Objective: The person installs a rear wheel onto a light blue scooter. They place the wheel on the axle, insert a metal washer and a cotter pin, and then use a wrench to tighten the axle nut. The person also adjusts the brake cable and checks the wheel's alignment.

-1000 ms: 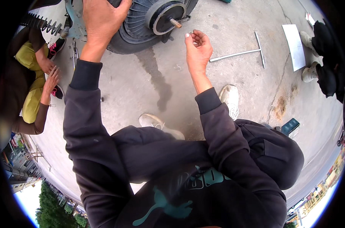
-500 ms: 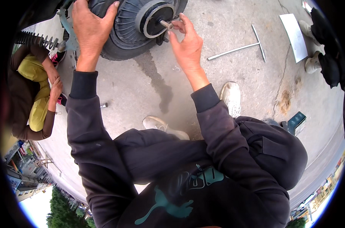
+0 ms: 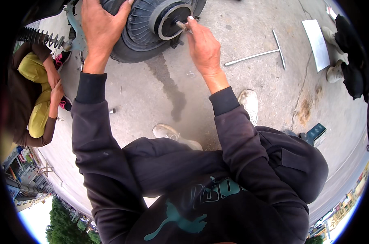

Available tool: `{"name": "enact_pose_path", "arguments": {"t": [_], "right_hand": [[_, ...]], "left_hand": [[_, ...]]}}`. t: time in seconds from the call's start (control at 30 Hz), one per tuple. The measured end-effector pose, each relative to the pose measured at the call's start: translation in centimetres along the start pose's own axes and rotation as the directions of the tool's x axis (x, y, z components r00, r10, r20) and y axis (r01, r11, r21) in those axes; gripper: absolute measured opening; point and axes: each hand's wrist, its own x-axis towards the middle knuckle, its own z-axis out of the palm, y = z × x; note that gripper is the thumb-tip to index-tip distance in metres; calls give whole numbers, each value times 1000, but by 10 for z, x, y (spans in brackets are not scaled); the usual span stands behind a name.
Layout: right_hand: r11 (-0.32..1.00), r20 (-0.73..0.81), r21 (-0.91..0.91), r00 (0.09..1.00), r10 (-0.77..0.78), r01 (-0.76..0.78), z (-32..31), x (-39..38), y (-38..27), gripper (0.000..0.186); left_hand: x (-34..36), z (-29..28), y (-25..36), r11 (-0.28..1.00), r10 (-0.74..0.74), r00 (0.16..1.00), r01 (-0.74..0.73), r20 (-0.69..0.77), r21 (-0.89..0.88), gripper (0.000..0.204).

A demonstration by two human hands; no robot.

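Note:
My left hand (image 3: 101,30) grips the black tyre (image 3: 137,53) at the top of the view, beside a teal metal bracket (image 3: 74,20). The tyre surrounds a ribbed dark hub (image 3: 137,22) with a round centre and a protruding axle (image 3: 179,24). My right hand (image 3: 202,46) has its thumb and fingertips closed around the axle's outer end, apparently on a small metal piece there; its exact shape is partly hidden by the fingers. A coil-spring shock absorber (image 3: 46,38) sits left of my left hand.
A T-handle wrench (image 3: 251,58) and a white sheet (image 3: 315,44) lie to the right. A dark teal case (image 3: 316,134) is near my right knee, a small socket (image 3: 112,110) left of centre. One person (image 3: 36,105) squats at left; another person's legs (image 3: 351,77) stand at right.
My right hand has moved up from below the axle and closed its fingertips on the axle end. My left hand stays on the tyre, shifted slightly in view.

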Motion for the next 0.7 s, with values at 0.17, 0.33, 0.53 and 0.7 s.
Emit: {"name": "enact_pose_path", "arguments": {"t": [0.17, 0.33, 0.53, 0.7], "right_hand": [[999, 18, 33, 1000, 0, -1, 9, 3, 3, 48], [975, -34, 109, 979, 201, -196, 16, 6, -11, 43], [901, 7, 158, 913, 408, -404, 13, 5, -18, 22], [852, 17, 208, 872, 488, -481, 25, 10, -22, 20]], "left_hand": [[1, 4, 2, 1000, 24, 1000, -24, -13, 5, 54], [2, 1, 6, 999, 39, 999, -39, -8, 21, 55], [4, 2, 9, 1000, 2, 1000, -2, -2, 21, 56], [1, 6, 7, 998, 55, 998, -55, -27, 11, 55]]}}
